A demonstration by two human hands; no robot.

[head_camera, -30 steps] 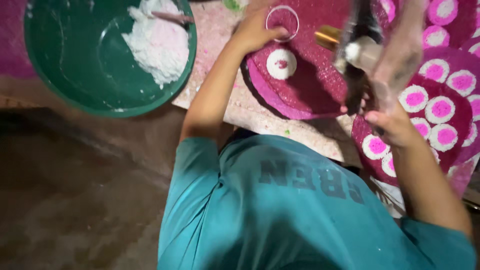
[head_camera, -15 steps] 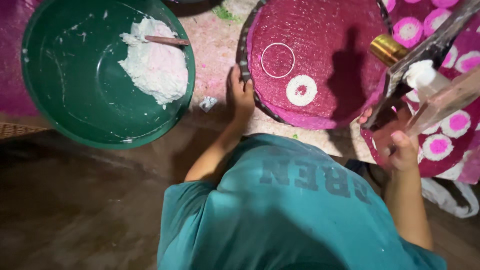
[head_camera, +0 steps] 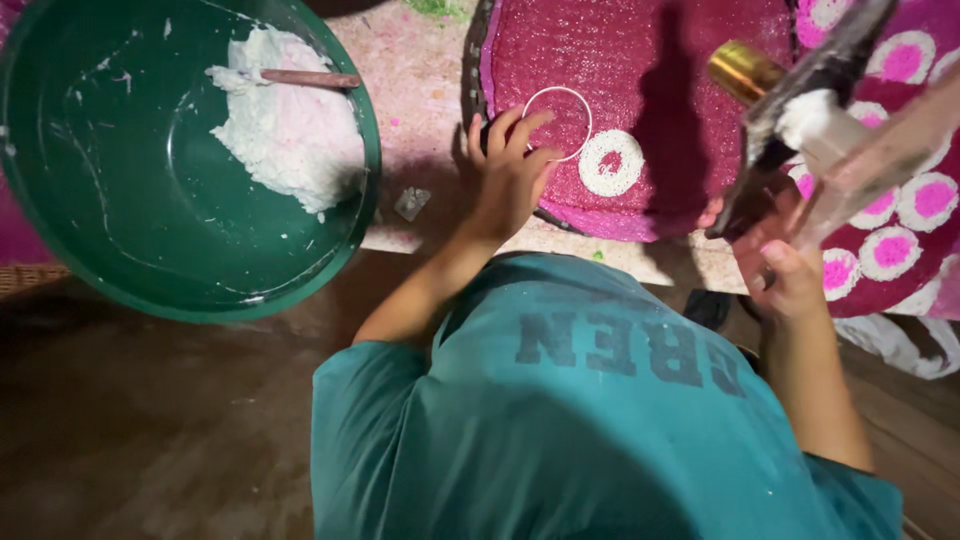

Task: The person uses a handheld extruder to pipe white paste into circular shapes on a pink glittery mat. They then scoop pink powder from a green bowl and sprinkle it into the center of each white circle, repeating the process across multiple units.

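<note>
We see a big green basin (head_camera: 120, 240) on the left with a heap of white paste (head_camera: 290, 135) in it, and a reddish stick (head_camera: 310, 78) lying on the heap. A small grey scrap (head_camera: 411, 203) lies on the speckled pale surface (head_camera: 420, 90) just beside the basin. Below is a dark brown floor (head_camera: 150, 440).
</note>
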